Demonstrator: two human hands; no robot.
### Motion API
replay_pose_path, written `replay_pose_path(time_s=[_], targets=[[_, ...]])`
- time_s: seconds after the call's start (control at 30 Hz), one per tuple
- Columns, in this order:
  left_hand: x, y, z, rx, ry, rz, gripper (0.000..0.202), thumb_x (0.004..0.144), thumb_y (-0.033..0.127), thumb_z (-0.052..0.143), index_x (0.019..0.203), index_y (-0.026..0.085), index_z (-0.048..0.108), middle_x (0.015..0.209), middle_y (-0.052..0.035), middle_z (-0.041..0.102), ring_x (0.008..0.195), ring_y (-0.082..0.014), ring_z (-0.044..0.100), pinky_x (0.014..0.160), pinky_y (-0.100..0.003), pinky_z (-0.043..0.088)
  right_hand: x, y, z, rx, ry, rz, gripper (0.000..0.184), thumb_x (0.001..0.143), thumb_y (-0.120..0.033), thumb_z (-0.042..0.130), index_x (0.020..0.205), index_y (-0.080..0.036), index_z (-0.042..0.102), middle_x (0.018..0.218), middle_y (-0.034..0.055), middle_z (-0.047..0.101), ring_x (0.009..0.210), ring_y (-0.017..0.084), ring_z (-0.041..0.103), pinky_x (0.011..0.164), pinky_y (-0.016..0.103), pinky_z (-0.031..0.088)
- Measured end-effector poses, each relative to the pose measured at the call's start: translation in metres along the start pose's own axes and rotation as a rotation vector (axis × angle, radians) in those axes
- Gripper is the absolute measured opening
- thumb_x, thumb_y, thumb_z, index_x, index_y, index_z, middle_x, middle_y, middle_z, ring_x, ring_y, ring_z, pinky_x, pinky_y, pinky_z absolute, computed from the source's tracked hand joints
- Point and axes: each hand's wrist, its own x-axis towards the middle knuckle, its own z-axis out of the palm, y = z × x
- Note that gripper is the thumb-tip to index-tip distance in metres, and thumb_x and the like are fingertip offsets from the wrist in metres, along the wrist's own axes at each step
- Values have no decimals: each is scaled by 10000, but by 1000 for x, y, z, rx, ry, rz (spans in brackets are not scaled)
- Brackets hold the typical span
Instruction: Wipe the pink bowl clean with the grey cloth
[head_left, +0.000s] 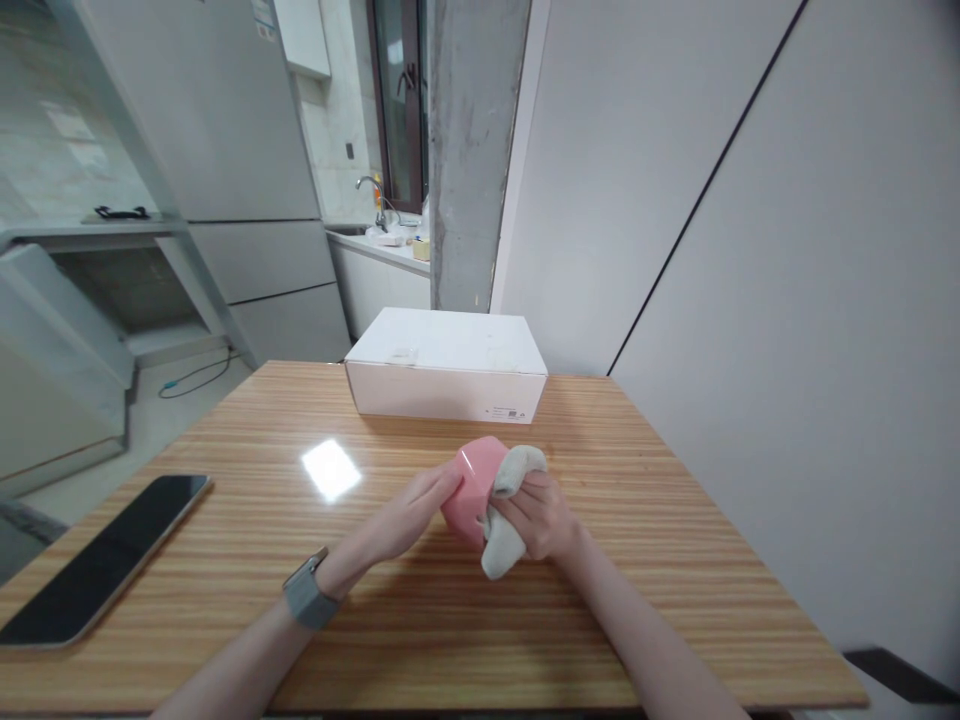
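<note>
A glossy pink object with flat facets, perhaps a bowl or cup, is tilted over the middle of the wooden table. Gripping its left side is my left hand, with a grey-banded watch on the wrist. My right hand is closed around a pale grey cloth and presses it against the right side of the pink object. Part of the cloth hangs below my fingers. The far side of the pink object is hidden.
Behind the hands, a closed white box stands at the table's back edge. A dark phone lies at the left. A white wall runs along the right side. Beyond are kitchen cabinets and a sink faucet.
</note>
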Motion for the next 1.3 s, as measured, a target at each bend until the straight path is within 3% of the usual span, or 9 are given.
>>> replay_pose_path(time_s=[0.13, 0.3, 0.43, 0.57, 0.7, 0.83, 1.0, 1.17, 1.3], targets=[[-2, 5, 3, -34, -10, 19, 414, 935, 415, 400, 1248, 196, 562, 1271, -60, 590, 1166, -227, 508, 1051, -349, 321, -4, -1, 4, 44, 51, 140, 324, 907, -303, 362, 1061, -115, 576, 802, 109, 659, 725, 232, 610, 662, 378, 462], [-4, 2, 7, -214, -98, 17, 428, 892, 339, 521, 1304, 228, 486, 1308, -69, 547, 1211, -221, 474, 1043, -349, 332, -6, -2, 7, 129, 154, 330, 302, 899, -334, 335, 945, -170, 584, 781, 89, 654, 703, 229, 608, 652, 387, 450], [2, -7, 10, -477, 0, -8, 323, 817, 368, 608, 1087, 194, 573, 1092, -61, 632, 964, -190, 585, 853, -305, 448, -1, -5, 4, 34, 151, 149, 328, 915, -290, 333, 946, -107, 604, 740, 110, 656, 665, 223, 604, 627, 373, 468], [7, -13, 6, -494, 167, -120, 378, 896, 486, 398, 769, 183, 586, 760, -8, 635, 741, -148, 570, 760, -293, 457, 9, -16, 2, -89, 45, -152, 260, 891, -112, 381, 870, -77, 638, 668, 72, 645, 576, 158, 570, 596, 293, 473], [5, -16, 2, -346, 154, -269, 369, 841, 498, 494, 880, 172, 660, 986, -42, 684, 979, -206, 578, 957, -342, 395, 14, -21, 3, -89, -2, -252, 287, 900, -86, 370, 809, -81, 643, 664, 59, 641, 557, 135, 560, 620, 270, 480], [5, -25, 4, -243, 118, -250, 431, 885, 484, 436, 1067, 160, 654, 1213, -48, 629, 1167, -215, 505, 1082, -355, 268, 11, -12, 0, -33, -73, -185, 337, 919, -114, 309, 821, -95, 632, 627, 55, 625, 542, 149, 552, 611, 291, 481], [4, -20, 7, -114, 85, -113, 505, 923, 512, 343, 1010, 148, 682, 1077, -66, 689, 1049, -240, 563, 1030, -393, 330, 7, 1, -5, -2, -58, -59, 281, 905, -152, 355, 990, -72, 610, 727, 99, 674, 656, 194, 612, 650, 331, 495], [-2, 0, 9, -147, 20, 29, 402, 915, 422, 443, 1205, 188, 595, 1293, -66, 577, 1216, -234, 474, 1087, -361, 276, -2, 7, -3, -13, 58, 98, 347, 920, -302, 332, 1034, -103, 592, 774, 110, 677, 665, 220, 619, 622, 369, 489], [-3, -4, 11, -241, -30, 2, 405, 865, 347, 552, 1250, 221, 553, 1303, -51, 565, 1260, -246, 429, 1073, -366, 293, -7, 6, -2, -51, 81, 73, 341, 916, -290, 346, 1030, -92, 599, 745, 114, 671, 644, 227, 621, 596, 373, 480]])
